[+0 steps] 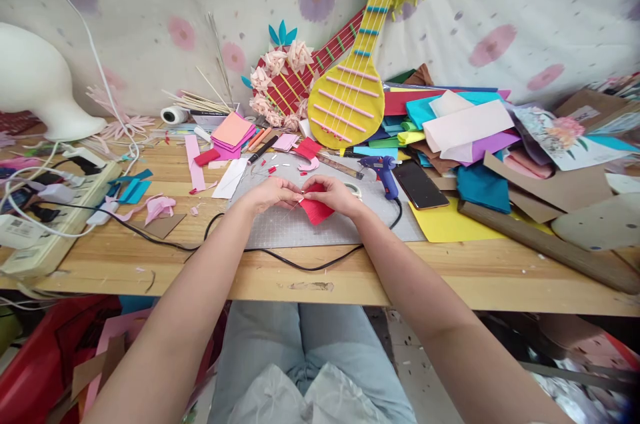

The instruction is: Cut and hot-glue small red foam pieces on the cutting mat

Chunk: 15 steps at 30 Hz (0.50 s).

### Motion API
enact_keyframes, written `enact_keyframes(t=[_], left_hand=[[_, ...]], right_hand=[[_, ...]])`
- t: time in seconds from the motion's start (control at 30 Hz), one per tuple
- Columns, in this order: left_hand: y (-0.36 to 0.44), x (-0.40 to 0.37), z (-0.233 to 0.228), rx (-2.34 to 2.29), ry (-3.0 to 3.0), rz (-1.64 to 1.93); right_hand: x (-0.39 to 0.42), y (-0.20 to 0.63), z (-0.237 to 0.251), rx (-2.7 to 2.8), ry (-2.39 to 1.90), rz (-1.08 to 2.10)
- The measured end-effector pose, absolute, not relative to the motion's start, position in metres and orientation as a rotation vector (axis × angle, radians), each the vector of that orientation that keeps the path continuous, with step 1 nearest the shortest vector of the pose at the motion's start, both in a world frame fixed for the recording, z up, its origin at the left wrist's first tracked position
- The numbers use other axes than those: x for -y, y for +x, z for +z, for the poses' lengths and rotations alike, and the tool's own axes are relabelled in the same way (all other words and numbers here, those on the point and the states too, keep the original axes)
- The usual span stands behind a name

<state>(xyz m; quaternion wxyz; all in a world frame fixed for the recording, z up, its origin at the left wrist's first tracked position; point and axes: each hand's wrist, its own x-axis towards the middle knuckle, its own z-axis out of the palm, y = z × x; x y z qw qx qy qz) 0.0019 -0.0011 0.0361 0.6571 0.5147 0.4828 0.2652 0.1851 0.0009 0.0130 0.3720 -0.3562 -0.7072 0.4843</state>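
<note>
Hands were seen over a grey cutting mat (pixel 280 227) on a wooden table (pixel 450 271). Red paper (pixel 316 211) was pinched between the left hand (pixel 270 194) and the right hand (pixel 334 194), with the fingertips of both hands closed on its far edge. The paper was held just above the middle of the mat, and its near corner pointed down at the mat. A blue glue gun (pixel 384 171) was stood just to the right of the right hand, and a black phone (pixel 419 185) was laid beside it. A black cord (pixel 280 259) was run along the near edge of the mat. Farther away, a yellow paper guitar (pixel 353 94) and a red paper guitar (pixel 300 81) were leaned on the flowered cloth. Coloured paper sheets (pixel 450 121) were piled far to the right. A white power strip (pixel 55 224) was laid on the left.
</note>
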Motion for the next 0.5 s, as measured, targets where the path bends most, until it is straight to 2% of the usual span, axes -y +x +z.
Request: enact_keyframes(t=[0.13,0.23,0.33,0.43,0.5], left_hand=[[0.005,0.002,0.028,-1.089,1.101,0.847],[0.010,0.002,0.021,-1.057,0.842,1.143],[0.018,0.004,0.015,-0.978,0.630,1.349],[0.027,0.009,0.012,-0.954,0.622,1.432],[0.032,0.013,0.010,-0.987,0.660,1.456]], right_hand=[[-0.006,0.190,0.011,1.621,-0.885,1.300],[-0.009,0.193,0.012,1.293,-0.908,1.261],[-0.006,0.188,0.014,1.033,-0.889,1.434],[0.001,0.174,0.015,1.021,-0.898,1.617],[0.006,0.165,0.015,1.072,-0.938,1.603]])
